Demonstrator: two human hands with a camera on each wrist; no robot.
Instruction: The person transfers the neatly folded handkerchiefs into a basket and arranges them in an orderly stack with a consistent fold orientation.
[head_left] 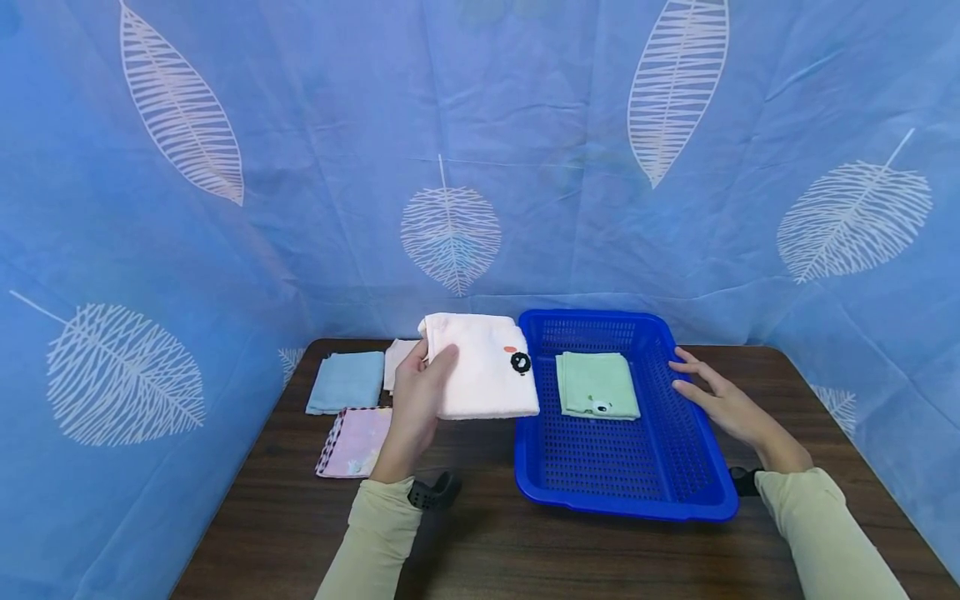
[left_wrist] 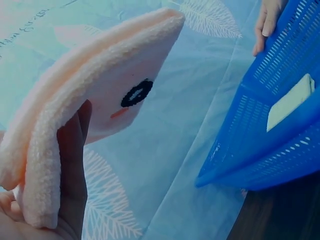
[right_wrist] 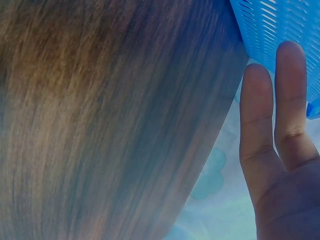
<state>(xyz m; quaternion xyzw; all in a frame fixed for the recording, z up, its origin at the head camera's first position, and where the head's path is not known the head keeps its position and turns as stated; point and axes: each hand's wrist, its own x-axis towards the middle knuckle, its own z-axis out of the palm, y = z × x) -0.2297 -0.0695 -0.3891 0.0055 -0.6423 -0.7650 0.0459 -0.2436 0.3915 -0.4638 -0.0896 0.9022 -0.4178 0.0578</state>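
left grip: left hand (head_left: 415, 408) pinches a folded, pale peach, fluffy towelling cloth (head_left: 480, 375), thumb on the front face, fingers behind.
cloth position: raised above the table, just left of the basket; black ring-shaped embroidery and a small orange patch near its right edge.
right side: right hand (head_left: 718, 402), fingers straight and spread, fingertips at the basket's outer right wall; exact contact hard to tell.
basket: rectangular blue plastic basket (head_left: 592, 462) with perforated walls and floor.
in basket: one folded light-green cloth (head_left: 596, 383), small animal face near its front edge.
left of basket: folded light-blue cloth (head_left: 347, 382); pink cloth with dark checked edging (head_left: 354, 442), nearer the wearer; pale pinkish cloth (head_left: 393, 358), partly hidden.
surface: dark brown wood-grain table (head_left: 292, 533).
backdrop: blue fabric sheet (head_left: 562, 225) with white leaf prints.
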